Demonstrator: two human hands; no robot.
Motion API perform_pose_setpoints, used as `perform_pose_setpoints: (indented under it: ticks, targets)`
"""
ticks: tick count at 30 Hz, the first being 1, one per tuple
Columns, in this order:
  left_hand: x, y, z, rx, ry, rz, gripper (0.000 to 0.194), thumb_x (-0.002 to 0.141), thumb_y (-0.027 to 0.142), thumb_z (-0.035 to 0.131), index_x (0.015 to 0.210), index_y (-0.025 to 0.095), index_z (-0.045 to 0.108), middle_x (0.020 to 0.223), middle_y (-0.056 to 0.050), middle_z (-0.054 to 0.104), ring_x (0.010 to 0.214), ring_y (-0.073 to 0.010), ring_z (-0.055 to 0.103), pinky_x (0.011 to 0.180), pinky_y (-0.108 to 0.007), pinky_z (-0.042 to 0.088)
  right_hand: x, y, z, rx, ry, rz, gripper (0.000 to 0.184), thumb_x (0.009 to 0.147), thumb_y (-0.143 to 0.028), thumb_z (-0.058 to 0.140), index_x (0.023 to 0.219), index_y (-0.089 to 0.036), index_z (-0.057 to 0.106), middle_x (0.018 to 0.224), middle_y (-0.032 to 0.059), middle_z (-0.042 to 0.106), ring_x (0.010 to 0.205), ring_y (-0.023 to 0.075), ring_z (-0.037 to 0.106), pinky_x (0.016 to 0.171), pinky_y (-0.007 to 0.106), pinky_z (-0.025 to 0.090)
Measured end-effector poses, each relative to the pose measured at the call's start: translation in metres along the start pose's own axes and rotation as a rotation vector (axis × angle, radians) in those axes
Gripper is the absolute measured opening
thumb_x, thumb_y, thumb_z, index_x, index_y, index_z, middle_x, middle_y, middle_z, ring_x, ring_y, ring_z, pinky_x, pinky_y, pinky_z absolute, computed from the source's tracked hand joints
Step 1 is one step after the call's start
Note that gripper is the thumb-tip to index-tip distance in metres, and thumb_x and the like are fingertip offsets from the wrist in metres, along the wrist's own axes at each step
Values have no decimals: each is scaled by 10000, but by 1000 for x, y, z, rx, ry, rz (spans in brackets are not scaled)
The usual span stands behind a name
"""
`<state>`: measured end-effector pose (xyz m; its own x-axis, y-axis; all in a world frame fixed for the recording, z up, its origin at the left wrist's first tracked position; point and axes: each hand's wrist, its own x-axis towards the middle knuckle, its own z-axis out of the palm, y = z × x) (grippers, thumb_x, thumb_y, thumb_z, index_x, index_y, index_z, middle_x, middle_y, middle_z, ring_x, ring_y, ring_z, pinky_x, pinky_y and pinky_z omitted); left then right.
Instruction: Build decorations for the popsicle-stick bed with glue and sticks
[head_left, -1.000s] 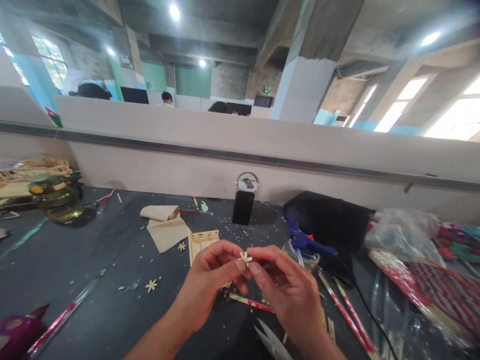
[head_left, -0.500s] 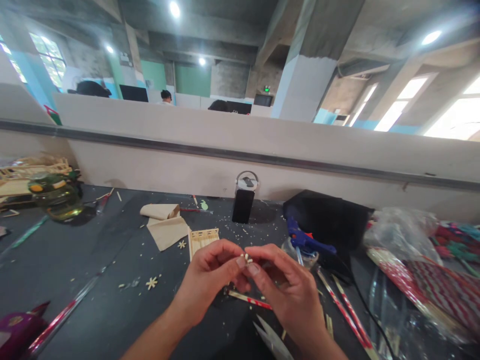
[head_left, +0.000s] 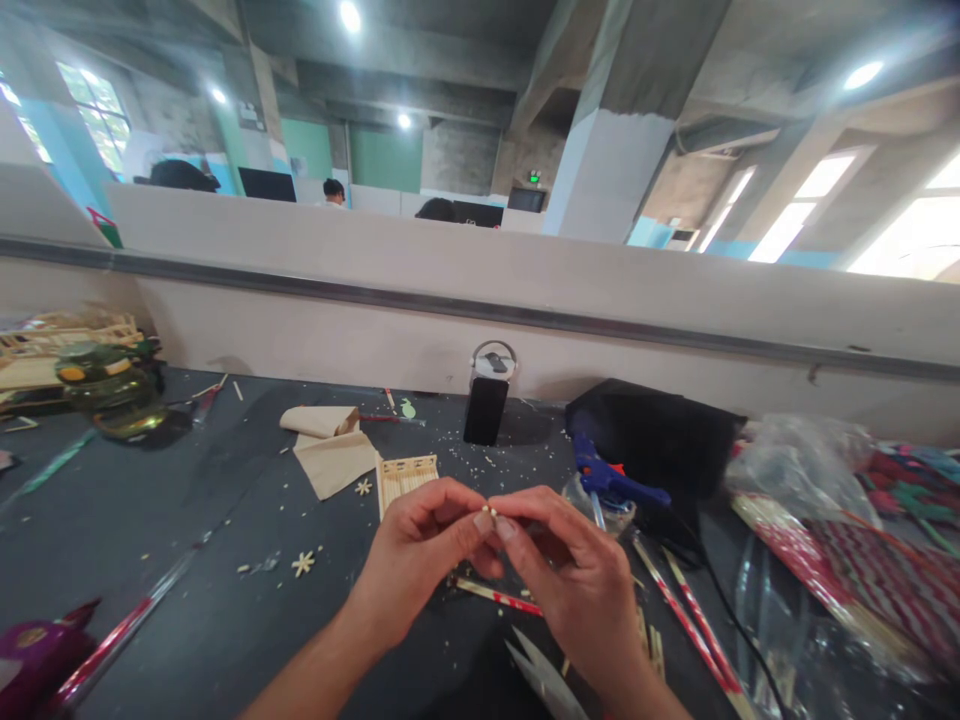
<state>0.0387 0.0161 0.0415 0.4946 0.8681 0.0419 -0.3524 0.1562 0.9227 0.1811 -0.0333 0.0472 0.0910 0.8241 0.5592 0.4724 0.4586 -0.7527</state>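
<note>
My left hand [head_left: 420, 555] and my right hand [head_left: 577, 565] meet fingertip to fingertip over the middle of the table. Between the pinched fingers sit small pale wooden stick pieces [head_left: 490, 511], mostly covered, so their full shape is hidden. Just behind my left hand lies a small slatted stick panel [head_left: 407, 473]. Two little star shapes made of stick pieces, one nearer star [head_left: 303, 564] and one farther star [head_left: 364, 487], rest to the left. Below my hands are a red-and-white stick [head_left: 499, 597] and open scissor blades [head_left: 540, 672].
A blue glue gun [head_left: 611, 478] with a cable lies at right, beside red-patterned sticks [head_left: 690, 620] and plastic bags [head_left: 810, 465]. A dark lantern-like device [head_left: 486, 410] stands near the partition [head_left: 487, 330]. Brown cloth [head_left: 330, 465] and a green bottle [head_left: 112, 395] are at left.
The small stick pieces have shifted between my fingertips, and less of them shows now. Both hands have otherwise stayed in nearly the same place.
</note>
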Motion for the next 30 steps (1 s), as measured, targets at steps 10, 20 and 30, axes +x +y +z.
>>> perform_pose_setpoints:
  ticks: [10,20,30]
  targets:
    - [-1,2,0,40,10,13,184,753,311,736,769,146,655,582,-12,681,547,-128,635,579,-232,501,-2,2,2,31,-6,49,133,882,-165,585,918,-248,682,823,-3,683,690,130,653,578,215,510]
    - [0,2,0,24,-10,16,179,763,310,730,770,148,654,603,-10,686,547,-125,638,583,-236,508,-1,3,1,43,-5,24,150,884,-146,586,907,-256,685,802,-13,687,680,118,640,577,208,497]
    - [3,2,-5,14,13,-3,201,777,323,726,820,144,646,661,-19,707,541,-128,644,587,-244,509,-4,6,4,39,47,103,249,855,-207,627,1098,-258,645,870,7,687,707,126,669,536,181,528]
